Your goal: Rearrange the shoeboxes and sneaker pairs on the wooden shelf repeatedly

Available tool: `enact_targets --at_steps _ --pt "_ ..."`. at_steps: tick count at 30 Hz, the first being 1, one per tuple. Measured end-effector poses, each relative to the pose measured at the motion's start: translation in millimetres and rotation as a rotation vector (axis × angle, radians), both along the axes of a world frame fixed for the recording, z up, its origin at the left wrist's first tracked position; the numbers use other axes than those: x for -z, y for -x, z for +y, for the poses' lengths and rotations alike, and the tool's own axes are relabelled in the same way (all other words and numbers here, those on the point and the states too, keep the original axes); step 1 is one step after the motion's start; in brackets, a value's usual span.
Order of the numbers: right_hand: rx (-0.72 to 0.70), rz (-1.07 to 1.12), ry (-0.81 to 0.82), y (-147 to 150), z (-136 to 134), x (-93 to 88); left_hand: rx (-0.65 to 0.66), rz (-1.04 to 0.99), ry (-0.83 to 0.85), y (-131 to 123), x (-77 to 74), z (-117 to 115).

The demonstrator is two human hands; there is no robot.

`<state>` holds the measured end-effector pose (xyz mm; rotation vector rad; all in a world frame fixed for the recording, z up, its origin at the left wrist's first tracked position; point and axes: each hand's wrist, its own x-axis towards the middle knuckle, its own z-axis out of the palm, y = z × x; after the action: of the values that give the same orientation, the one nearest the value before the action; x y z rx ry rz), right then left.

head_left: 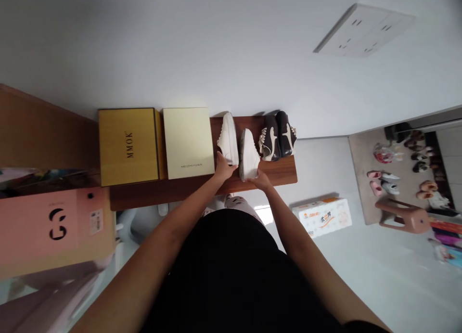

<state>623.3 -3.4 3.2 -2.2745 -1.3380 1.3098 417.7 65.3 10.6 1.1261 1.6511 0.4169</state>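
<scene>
Two white sneakers lie on a dark wooden shelf (187, 188) against the wall. My left hand (224, 168) grips the heel of the left white sneaker (228, 136), which lies flat. The heel of the right white sneaker (249, 152) is in my right hand (260, 180); this shoe is tipped on its side, showing its grey sole. A pair of dark sneakers with white stripes (277, 135) sits just to the right of them.
A gold box marked MMOK (128, 146) and a cream box (187, 141) stand on the shelf's left. A pink box (50, 227) is at left. On the floor lie a tissue pack (323, 216), a pink stool (404, 218) and several shoes on a mat (364, 150).
</scene>
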Motion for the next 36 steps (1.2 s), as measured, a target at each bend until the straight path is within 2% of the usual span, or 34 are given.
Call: enact_targets --at_steps 3,5,12,16,20,24,27,30,36 --pt "-0.023 0.065 0.045 -4 5 -2.4 0.017 0.11 0.038 -7 8.3 16" --pt "-0.057 0.08 0.045 -8 9 -6.2 0.05 0.169 0.041 -5 7.5 22" --pt "-0.215 0.105 -0.057 -22 30 -24.6 0.27 0.222 -0.059 -10 -20.3 41" --pt "-0.36 -0.037 -0.092 -26 45 -38.9 0.328 0.264 -0.119 -21 -35.3 47" --pt "-0.516 -0.214 -0.084 -16 59 -54.2 0.352 0.329 -0.148 -27 -40.5 42" --pt "-0.647 -0.29 -0.12 3 77 -63.5 0.317 0.332 -0.176 -33 -36.7 32" --pt "-0.695 -0.315 -0.11 14 90 -63.1 0.207 0.27 -0.193 -38 -30.7 26" --pt "-0.735 -0.322 -0.08 21 101 -56.4 0.087 0.185 -0.205 -41 -23.2 23" --pt "-0.765 -0.301 -0.078 28 106 -36.5 0.002 0.168 -0.172 -43 -7.4 22"
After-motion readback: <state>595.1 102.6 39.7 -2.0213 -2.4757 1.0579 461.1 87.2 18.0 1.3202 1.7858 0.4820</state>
